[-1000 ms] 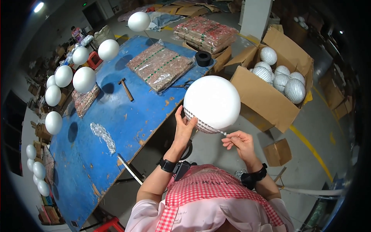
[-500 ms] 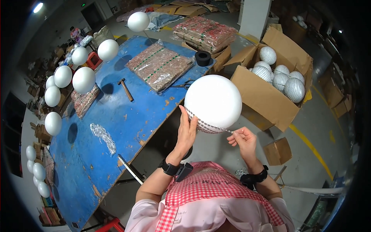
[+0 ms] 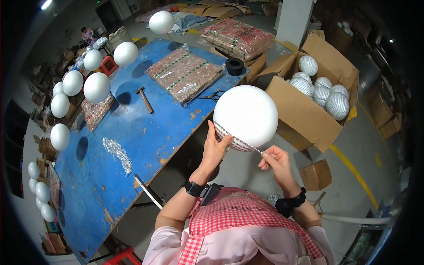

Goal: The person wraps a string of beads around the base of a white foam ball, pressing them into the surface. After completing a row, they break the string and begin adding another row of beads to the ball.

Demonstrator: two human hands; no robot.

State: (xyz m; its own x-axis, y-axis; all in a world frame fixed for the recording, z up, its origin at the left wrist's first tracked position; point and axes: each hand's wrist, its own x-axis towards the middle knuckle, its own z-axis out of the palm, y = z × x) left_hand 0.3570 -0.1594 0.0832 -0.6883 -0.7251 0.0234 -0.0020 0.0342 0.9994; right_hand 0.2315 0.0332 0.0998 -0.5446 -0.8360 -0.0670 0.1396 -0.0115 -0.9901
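Note:
A large white foam ball (image 3: 246, 114) is held up in front of me, above the edge of a blue table (image 3: 115, 150). Its underside carries rows of a small mirror-tile strip (image 3: 234, 140). My left hand (image 3: 216, 148) presses flat against the ball's lower left, on the tiled part. My right hand (image 3: 274, 161) pinches the free end of the strip just below the ball's lower right.
Several white balls on sticks (image 3: 96, 87) line the table's far and left sides. Packs of mirror-tile sheets (image 3: 184, 73), a hammer (image 3: 145, 99) and a black tape roll (image 3: 234, 66) lie on it. An open cardboard box (image 3: 304, 110) of finished mirrored balls (image 3: 337, 105) stands at right.
The ball has turned a little and sits slightly lower. My right hand has shifted along the strip, staying close under the ball; my left hand keeps pressing the tiles.

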